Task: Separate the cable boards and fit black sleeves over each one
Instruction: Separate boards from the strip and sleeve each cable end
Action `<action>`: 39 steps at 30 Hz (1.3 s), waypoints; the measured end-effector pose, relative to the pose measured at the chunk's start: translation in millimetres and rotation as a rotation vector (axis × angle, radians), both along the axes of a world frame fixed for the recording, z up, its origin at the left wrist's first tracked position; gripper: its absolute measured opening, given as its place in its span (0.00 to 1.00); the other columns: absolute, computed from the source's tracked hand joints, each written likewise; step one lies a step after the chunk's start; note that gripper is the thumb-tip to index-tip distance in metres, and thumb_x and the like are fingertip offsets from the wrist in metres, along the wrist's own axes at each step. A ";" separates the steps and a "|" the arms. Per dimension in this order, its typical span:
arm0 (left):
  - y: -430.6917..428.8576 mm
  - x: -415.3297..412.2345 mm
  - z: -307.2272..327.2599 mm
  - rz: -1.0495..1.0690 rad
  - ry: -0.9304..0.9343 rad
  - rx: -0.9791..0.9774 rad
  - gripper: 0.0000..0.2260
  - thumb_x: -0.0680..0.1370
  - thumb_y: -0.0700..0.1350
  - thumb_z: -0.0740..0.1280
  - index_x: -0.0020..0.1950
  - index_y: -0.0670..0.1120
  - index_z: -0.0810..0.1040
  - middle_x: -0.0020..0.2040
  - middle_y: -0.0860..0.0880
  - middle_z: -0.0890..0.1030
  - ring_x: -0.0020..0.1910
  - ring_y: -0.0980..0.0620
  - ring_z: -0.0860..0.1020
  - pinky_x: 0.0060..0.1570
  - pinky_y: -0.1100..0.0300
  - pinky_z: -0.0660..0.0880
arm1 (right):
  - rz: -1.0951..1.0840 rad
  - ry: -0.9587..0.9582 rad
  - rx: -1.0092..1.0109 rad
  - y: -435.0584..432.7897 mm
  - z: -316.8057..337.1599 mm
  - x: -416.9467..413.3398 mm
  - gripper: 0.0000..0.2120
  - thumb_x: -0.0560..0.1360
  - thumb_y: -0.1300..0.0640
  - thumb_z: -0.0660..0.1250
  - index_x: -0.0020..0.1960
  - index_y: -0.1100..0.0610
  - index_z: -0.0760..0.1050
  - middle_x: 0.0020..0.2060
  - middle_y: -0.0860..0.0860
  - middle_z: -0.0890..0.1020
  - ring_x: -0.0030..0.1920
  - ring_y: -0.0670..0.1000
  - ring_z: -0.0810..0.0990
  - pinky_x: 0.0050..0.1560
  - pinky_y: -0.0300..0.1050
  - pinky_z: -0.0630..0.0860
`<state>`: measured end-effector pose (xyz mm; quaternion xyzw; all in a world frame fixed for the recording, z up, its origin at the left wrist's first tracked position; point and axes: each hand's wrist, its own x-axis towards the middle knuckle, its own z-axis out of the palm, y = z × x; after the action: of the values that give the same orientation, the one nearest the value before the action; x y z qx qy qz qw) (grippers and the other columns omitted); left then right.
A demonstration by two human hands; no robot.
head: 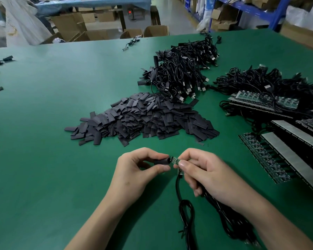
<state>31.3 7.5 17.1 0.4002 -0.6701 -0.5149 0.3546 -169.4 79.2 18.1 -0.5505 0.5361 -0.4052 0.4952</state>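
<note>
Black sleeve [163, 161] pinched in left hand [134, 170] grip, mouth at pin end of green board [175, 160] pinched in right hand [206, 172] grip, just above desk [61, 123]. Cable [186, 210] trailing onto desk. Board print unreadable.

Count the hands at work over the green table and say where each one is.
2. The left hand pinches a black sleeve; the right hand, just beside it, holds the cable board at the sleeve's mouth. None seems hidden.
</note>
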 end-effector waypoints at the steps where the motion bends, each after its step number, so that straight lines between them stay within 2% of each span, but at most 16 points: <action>1: 0.2 0.0 -0.3 -0.001 -0.011 -0.018 0.09 0.66 0.51 0.78 0.45 0.55 0.87 0.42 0.53 0.87 0.38 0.57 0.83 0.43 0.66 0.77 | 0.000 0.006 0.001 0.3 0.0 0.0 0.11 0.76 0.39 0.63 0.46 0.45 0.77 0.28 0.48 0.77 0.28 0.47 0.74 0.33 0.41 0.75; 7: 1.0 0.2 -0.8 -0.013 -0.056 -0.133 0.08 0.67 0.52 0.78 0.45 0.55 0.87 0.42 0.56 0.87 0.41 0.59 0.83 0.45 0.66 0.76 | -0.004 0.007 -0.005 1.1 -0.2 -0.3 0.09 0.76 0.41 0.65 0.44 0.46 0.75 0.26 0.46 0.72 0.26 0.47 0.69 0.31 0.45 0.74; 13: 1.4 0.2 -2.2 -0.011 -0.162 -0.347 0.08 0.69 0.45 0.81 0.44 0.54 0.87 0.42 0.58 0.85 0.45 0.56 0.83 0.43 0.69 0.73 | 0.008 0.017 0.026 1.3 0.1 -0.1 0.08 0.75 0.42 0.66 0.42 0.46 0.75 0.24 0.44 0.71 0.25 0.46 0.67 0.29 0.48 0.71; 17: 1.6 2.5 -0.2 -0.047 -0.210 -0.483 0.07 0.71 0.45 0.80 0.47 0.51 0.87 0.44 0.57 0.85 0.45 0.56 0.83 0.43 0.58 0.77 | 0.010 0.015 0.053 1.9 2.3 0.2 0.08 0.76 0.45 0.66 0.42 0.47 0.75 0.24 0.45 0.70 0.24 0.46 0.66 0.29 0.47 0.71; 19: 1.5 4.0 1.4 -0.082 -0.220 -0.517 0.07 0.71 0.46 0.79 0.48 0.49 0.87 0.45 0.57 0.84 0.46 0.57 0.83 0.44 0.59 0.77 | 0.014 -0.013 0.074 2.7 4.6 -0.4 0.07 0.78 0.48 0.66 0.42 0.49 0.75 0.24 0.45 0.69 0.24 0.47 0.65 0.28 0.46 0.71; 22: 1.4 4.5 1.7 -0.091 -0.234 -0.523 0.08 0.71 0.43 0.80 0.49 0.48 0.88 0.45 0.56 0.84 0.46 0.58 0.82 0.45 0.63 0.76 | 0.029 -0.051 0.107 4.0 7.6 -1.7 0.08 0.82 0.54 0.66 0.44 0.53 0.75 0.25 0.47 0.68 0.24 0.47 0.64 0.27 0.44 0.70; 29: 2.8 3.0 -1.5 -0.065 -0.240 -0.469 0.09 0.70 0.43 0.81 0.48 0.51 0.87 0.44 0.57 0.85 0.45 0.56 0.83 0.44 0.55 0.77 | 0.039 -0.017 0.143 4.6 8.5 -1.7 0.08 0.84 0.57 0.65 0.47 0.58 0.74 0.25 0.47 0.68 0.23 0.47 0.64 0.27 0.44 0.70; 34: 1.5 4.0 -4.3 -0.083 -0.225 -0.371 0.09 0.70 0.45 0.81 0.48 0.54 0.88 0.44 0.58 0.85 0.46 0.54 0.84 0.47 0.52 0.79 | 0.038 -0.004 0.142 4.5 5.9 -2.6 0.08 0.81 0.53 0.66 0.47 0.57 0.74 0.25 0.47 0.69 0.23 0.47 0.65 0.27 0.44 0.70; 39: 0.4 5.3 -4.2 -0.108 -0.247 -0.377 0.09 0.70 0.45 0.81 0.48 0.53 0.88 0.44 0.58 0.85 0.46 0.56 0.84 0.48 0.55 0.79 | 0.027 0.070 0.109 4.4 3.4 -3.5 0.08 0.79 0.50 0.67 0.43 0.50 0.76 0.24 0.46 0.71 0.24 0.46 0.67 0.27 0.43 0.71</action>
<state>36.6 8.0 12.9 0.3504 -0.8132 -0.3458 0.3104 -172.8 83.6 21.4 -0.5437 0.5669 -0.3491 0.5110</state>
